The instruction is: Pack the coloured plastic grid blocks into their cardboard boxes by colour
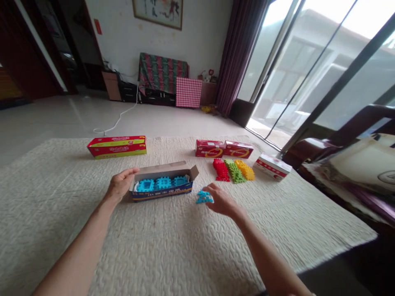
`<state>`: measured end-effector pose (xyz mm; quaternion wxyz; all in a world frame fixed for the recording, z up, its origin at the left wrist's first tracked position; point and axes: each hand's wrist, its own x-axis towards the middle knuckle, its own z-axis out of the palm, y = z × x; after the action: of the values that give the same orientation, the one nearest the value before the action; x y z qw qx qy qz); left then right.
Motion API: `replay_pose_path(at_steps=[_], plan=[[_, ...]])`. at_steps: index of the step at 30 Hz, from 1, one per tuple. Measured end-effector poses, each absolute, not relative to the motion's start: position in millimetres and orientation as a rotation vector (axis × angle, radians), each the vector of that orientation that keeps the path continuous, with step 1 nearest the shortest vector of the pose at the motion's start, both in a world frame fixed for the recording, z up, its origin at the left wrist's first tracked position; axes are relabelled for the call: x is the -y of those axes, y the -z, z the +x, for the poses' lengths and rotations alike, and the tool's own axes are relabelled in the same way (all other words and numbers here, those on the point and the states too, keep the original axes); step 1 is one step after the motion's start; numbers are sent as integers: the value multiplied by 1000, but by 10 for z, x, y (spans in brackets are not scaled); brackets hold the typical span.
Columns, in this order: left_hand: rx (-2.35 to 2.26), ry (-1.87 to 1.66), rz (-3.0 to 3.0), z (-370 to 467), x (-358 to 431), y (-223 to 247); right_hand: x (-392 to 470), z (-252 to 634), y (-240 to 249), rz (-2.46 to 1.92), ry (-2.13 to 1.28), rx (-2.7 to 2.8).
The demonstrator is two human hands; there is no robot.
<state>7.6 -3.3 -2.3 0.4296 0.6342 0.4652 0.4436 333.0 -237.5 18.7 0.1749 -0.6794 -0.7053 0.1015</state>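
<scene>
A dark blue open cardboard box sits on the cream quilted cover, with several blue interlocking plastic pieces lying inside it. My left hand is closed on the box's left end, its fingers at the upper corner. To the right of the box, my right hand pinches a blue interlocking plastic piece low over the cover; whether it touches the cloth I cannot tell. Behind that hand lie rows of red pieces, green pieces and yellow pieces.
A long red and yellow-green box stands at the back left. Two red boxes, one on the left and one on the right, stand behind the coloured rows. A white and red box is farther right. The quilted cover ends at the right.
</scene>
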Motion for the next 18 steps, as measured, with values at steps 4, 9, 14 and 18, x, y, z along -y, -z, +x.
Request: replay_pose_path(at_steps=[4,9,14,18], plan=[[-1171,-1135,1565,100,74,14,2370,3302,-155,-2059,-270,1997],[-1161,-1164,1555,105,110,25,2333,3320,-93,-2080,-256,2001],[-1145,-1203,1579,92,92,93,2281,3314,-46,-2068,-217,2021],[-1119,-1216,1611,77,88,134,2268,3297,-51,-2084,-194,2032]])
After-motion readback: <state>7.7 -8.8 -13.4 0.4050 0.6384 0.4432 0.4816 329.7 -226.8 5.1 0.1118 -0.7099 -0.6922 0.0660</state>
